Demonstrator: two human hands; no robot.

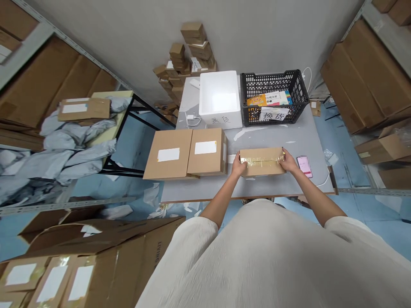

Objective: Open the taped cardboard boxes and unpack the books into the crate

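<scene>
A brown cardboard box (263, 168), with shiny clear tape along its top seam, is between my hands at the table's front. My left hand (238, 165) grips its left end, thumb on the upper face. At the opposite end my right hand (288, 161) is closed round the box, its thumb also on top. Whether the box rests on the table or is slightly raised, I cannot tell. To the left stand two larger cardboard boxes (171, 155) with white labels. A phone (304, 166) with a lit pinkish screen lies right of my right hand.
On the grey table (205, 190), a white foam box (221, 119) and a black plastic crate (290, 112) holding books stand at the back. Small cartons (201, 50) are piled behind. Grey parcels (73, 145) fill the left side; an open large carton (128, 261) stands lower left.
</scene>
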